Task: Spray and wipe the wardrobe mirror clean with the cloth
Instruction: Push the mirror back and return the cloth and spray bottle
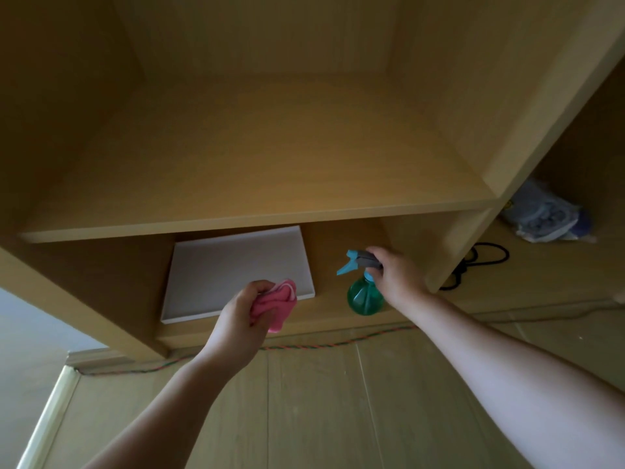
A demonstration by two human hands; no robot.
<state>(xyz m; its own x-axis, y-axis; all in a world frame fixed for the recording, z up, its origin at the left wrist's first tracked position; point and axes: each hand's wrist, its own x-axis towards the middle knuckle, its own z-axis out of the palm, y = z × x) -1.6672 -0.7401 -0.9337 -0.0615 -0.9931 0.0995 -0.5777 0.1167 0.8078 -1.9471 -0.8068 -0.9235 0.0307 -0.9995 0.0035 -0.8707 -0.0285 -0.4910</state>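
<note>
My left hand [241, 318] grips a bunched pink cloth [280, 304] just above the near edge of a flat white panel [233, 269] that lies on the bottom board of the open wooden wardrobe [257, 214]. My right hand [394, 274] is curled round the neck and trigger head of a green spray bottle [363, 296] with a blue nozzle. The bottle stands upright on the same bottom board, to the right of the panel. No mirror surface is plainly visible.
A wide bare shelf sits above the lower compartment. A vertical divider [453, 245] stands right of the bottle. Beyond it lie a black cable [480, 262] and a crumpled blue-white packet [544, 218]. A twisted red-green cord [304, 346] runs along the floor at the wardrobe's base.
</note>
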